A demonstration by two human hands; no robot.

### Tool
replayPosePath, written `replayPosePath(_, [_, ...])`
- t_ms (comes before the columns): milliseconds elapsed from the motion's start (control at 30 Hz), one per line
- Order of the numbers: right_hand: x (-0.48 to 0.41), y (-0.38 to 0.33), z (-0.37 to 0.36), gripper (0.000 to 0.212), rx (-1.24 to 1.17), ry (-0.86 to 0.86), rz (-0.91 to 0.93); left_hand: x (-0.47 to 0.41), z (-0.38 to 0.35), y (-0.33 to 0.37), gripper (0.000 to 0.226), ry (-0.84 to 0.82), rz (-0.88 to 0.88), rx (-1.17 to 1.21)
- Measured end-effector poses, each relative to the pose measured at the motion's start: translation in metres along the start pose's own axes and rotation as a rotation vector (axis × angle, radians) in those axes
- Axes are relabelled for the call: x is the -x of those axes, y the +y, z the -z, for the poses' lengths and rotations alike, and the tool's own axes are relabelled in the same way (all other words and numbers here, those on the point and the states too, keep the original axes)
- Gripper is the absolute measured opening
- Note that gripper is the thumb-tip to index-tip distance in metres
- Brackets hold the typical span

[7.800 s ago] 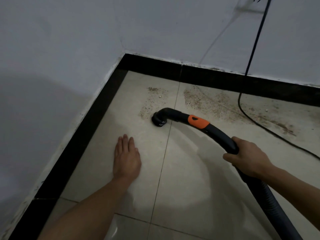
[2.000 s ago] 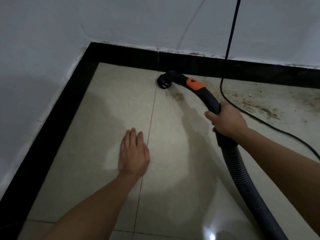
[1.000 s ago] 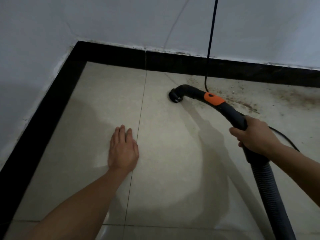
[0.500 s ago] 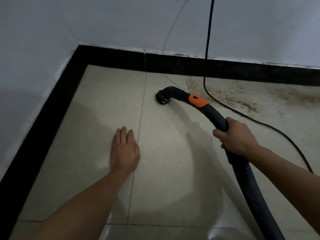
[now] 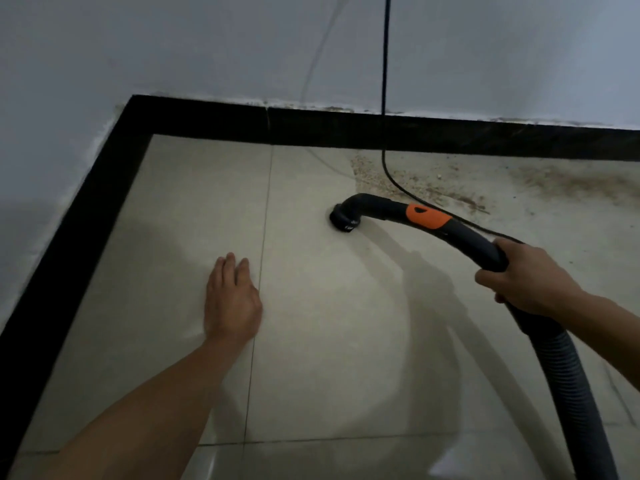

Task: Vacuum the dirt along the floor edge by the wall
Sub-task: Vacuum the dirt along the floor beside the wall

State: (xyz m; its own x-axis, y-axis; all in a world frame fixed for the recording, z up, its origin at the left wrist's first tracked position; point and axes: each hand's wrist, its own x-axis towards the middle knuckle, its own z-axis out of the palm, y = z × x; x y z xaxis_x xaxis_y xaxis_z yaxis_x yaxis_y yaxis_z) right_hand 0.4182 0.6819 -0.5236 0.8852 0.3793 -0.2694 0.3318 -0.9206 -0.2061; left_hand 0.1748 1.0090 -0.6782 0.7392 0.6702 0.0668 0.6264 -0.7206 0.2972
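— Where the pale wall (image 5: 207,46) meets the tiled floor (image 5: 346,341), what lies along the black skirting (image 5: 485,136)?
— Brown dirt (image 5: 415,185), strewn on the tile to the right. A black cable (image 5: 383,98) hangs down the wall and trails through it.
— And the vacuum hose (image 5: 568,382)?
— Right hand (image 5: 530,282) grips its curved dark pipe (image 5: 464,233), fingers wrapped fully round it behind the orange patch (image 5: 427,216). Its nozzle (image 5: 344,220) sits mouth-down on the floor, just left of the dirt.
— Left hand (image 5: 232,303)?
— Flat on the tile, fingers straight and close together, holding nothing.
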Motion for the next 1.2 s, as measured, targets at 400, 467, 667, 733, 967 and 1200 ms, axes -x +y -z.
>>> replayPosePath(400, [0.062, 0.047, -0.020, 0.021, -0.140, -0.008, -0.077, 0.003, 0.000, 0.007, 0.050, 0.049, -0.019, 0.018])
replayPosePath(467, [0.057, 0.026, -0.029, 0.022, -0.140, -0.021, -0.040, 0.002, -0.001, 0.006, 0.050, 0.053, -0.008, 0.020])
replayPosePath(667, [0.037, -0.026, -0.044, 0.020, -0.089, -0.048, 0.051, 0.003, -0.002, 0.004, 0.047, 0.032, -0.009, 0.012])
replayPosePath(733, [0.032, -0.033, -0.047, 0.020, -0.082, -0.064, 0.067, 0.003, -0.003, 0.003, 0.046, 0.011, 0.002, 0.000])
replayPosePath(967, [-0.030, -0.106, -0.057, 0.023, -0.064, 0.018, 0.105, 0.004, 0.003, 0.008, 0.055, -0.048, 0.031, -0.030])
replayPosePath(1200, [-0.108, -0.203, -0.071, 0.031, -0.025, 0.129, 0.175, 0.001, 0.004, 0.008, 0.058, -0.050, 0.044, -0.056])
